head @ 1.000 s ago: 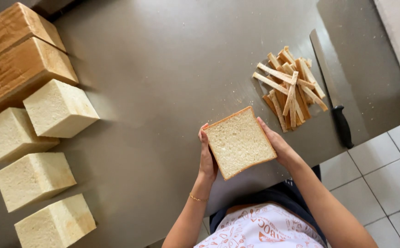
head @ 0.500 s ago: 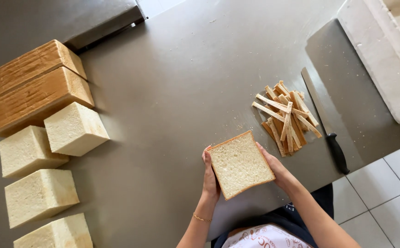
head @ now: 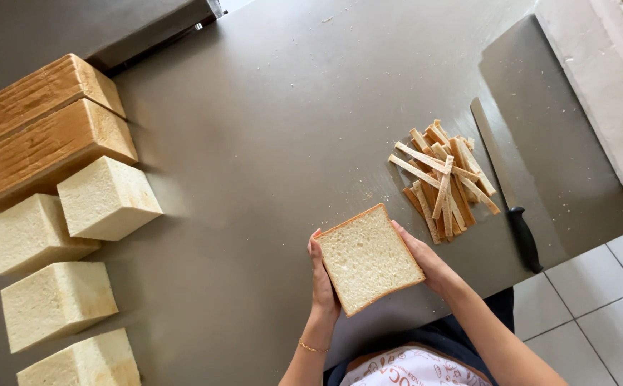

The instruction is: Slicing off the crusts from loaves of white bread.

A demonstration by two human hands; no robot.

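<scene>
A square stack of white bread slices, crust on its edges, is held between both my hands at the near edge of the grey metal table. My left hand presses its left side and my right hand grips its right side. Just to the right lies a pile of cut crust strips, and beyond it a long knife with a black handle.
Two uncut brown-crusted loaves lie at the far left, with several crustless bread blocks in front of them. A white foam box sits at the top right. Tiled floor shows past the table's right edge.
The view has shifted, so everything sits lower in frame and the foam box has come into sight. The bread stays held between both hands in the same way.
</scene>
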